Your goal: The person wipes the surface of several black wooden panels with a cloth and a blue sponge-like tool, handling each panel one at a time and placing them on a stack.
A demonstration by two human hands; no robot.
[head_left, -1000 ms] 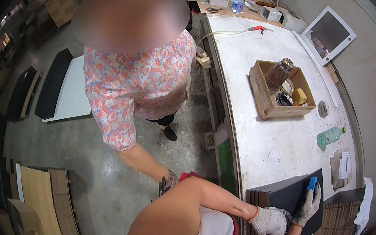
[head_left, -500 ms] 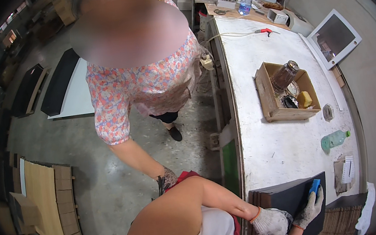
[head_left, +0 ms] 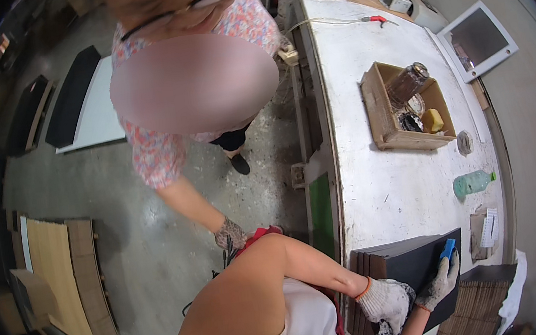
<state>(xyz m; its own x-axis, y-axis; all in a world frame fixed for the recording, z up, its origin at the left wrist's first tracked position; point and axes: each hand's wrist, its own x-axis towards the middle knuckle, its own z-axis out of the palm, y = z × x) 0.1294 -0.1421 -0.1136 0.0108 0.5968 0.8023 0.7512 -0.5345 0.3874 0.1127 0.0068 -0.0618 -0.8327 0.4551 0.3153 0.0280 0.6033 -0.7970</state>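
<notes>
My right hand (head_left: 438, 287), in a white work glove, grips a small blue block (head_left: 448, 249) against the face of a black board (head_left: 414, 267). That board is the top one of a stack of dark boards (head_left: 368, 263) at the table's near end. My left hand (head_left: 387, 301), in a white glove with black-stained fingers and an orange cuff, rests on the near part of the same board. Its fingertips are partly hidden, so its hold cannot be made out.
A wooden box (head_left: 411, 136) with a dark jar and a yellow sponge stands on the white table (head_left: 379, 201). Beyond my hands lie a green-tinted bottle (head_left: 474, 183) and brown slats (head_left: 479, 305). A co-worker in a flowered shirt (head_left: 159, 154) stands at left, a patterned-gloved hand (head_left: 228, 234) near me.
The view has shifted a little, so the table appears higher. The co-worker has leaned closer. My right hand still holds the blue block at nearly the same spot on the board.
</notes>
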